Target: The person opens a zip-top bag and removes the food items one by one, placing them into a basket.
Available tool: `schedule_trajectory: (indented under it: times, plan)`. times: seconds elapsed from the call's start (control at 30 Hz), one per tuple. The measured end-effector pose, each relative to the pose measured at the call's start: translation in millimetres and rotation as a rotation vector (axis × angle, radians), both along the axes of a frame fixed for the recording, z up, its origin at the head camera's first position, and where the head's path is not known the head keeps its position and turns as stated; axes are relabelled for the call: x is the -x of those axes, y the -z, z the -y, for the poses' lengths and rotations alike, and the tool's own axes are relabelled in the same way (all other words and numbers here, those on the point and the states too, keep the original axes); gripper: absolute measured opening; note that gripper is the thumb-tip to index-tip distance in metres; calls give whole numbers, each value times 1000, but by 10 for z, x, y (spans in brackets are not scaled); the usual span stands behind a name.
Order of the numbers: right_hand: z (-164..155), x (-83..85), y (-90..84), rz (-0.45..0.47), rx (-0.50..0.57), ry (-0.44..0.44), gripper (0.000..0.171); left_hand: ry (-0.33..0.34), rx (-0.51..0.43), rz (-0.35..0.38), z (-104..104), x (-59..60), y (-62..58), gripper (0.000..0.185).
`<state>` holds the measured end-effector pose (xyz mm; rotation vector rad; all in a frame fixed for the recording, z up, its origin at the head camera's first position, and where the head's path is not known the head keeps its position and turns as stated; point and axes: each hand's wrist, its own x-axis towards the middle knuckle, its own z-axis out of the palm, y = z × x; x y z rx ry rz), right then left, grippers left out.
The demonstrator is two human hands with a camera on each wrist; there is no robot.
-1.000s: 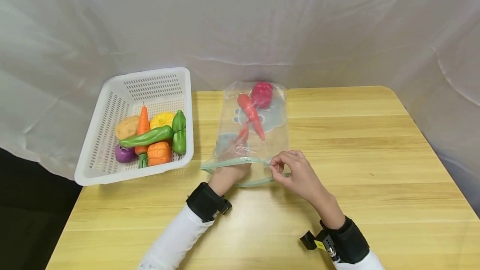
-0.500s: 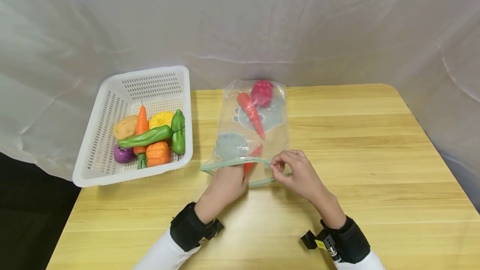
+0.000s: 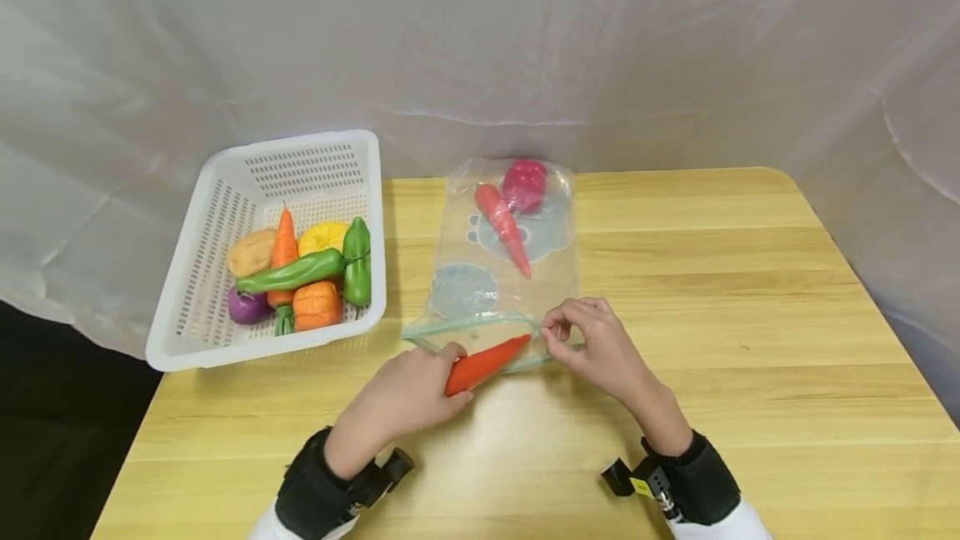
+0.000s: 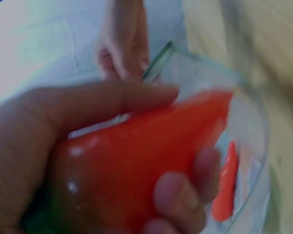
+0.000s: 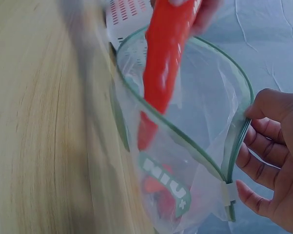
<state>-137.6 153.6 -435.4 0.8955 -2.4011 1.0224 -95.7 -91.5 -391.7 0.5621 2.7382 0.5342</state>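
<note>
Fingers and thumb of the left hand (image 3: 408, 394) are wrapped round the thick end of a red chili pepper (image 3: 483, 363), whose tapered tip is held over the mouth of a clear zip bag (image 3: 502, 273). In the left wrist view the pepper (image 4: 136, 165) is seen glossy and smooth, with highlights on its skin; it is judged to be a light, hollow plastic toy, stiff enough to keep its shape but slippery under a loose hold. A grasp across the thick shoulder, as at present, is judged the safest; the narrow tip would offer little purchase.

The right hand (image 3: 592, 344) is noted pinching the green zip rim (image 5: 234, 146) of the bag between thumb and fingertips, so that the mouth is kept arched open. The bag film is thin, limp and crinkled and is judged to collapse if released; the stiffer rim is the proper place to hold it.

Inside the bag, toward its far end, an orange carrot (image 3: 504, 227) and a magenta vegetable (image 3: 523, 186) are observed lying on the tabletop (image 3: 750, 315).

To the left, a white perforated basket (image 3: 225, 207) containing further toy vegetables is recorded, standing apart from the bag.
</note>
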Motion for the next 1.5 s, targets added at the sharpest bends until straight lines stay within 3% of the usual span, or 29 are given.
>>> schedule_trajectory:
  times: [0.2,0.37,0.53,0.7,0.93,1.07,1.2,1.3,1.4,1.5]
  plan:
    - [0,-2,-3,3,-5,6,13,97,42,86,289,-80,-153,43]
    - [-4,-7,-10,15,-9,13,13,110,-28,115,516,-120,-220,39]
    - [-7,-8,-4,11,-6,11,13,112,-115,79,678,-137,-287,37]
    - [-10,-10,10,4,-4,9,13,48,-123,-18,800,-155,-345,45]
    - [0,-2,-15,2,-15,15,12,-54,-65,-223,922,-169,-362,47]
    - [3,-2,-26,2,-13,15,13,-45,-59,-312,983,-174,-351,49]
    - [3,-9,-28,5,-13,12,13,-8,-101,-484,1076,-190,-343,52]
    - [2,-6,-22,7,-15,10,13,-22,-148,-587,1152,-191,-345,58]
    - [2,-3,-15,9,-22,11,13,-82,-188,-620,1216,-182,-337,64]
    - [5,-2,-14,8,-28,9,12,-153,-210,-607,1259,-168,-304,68]
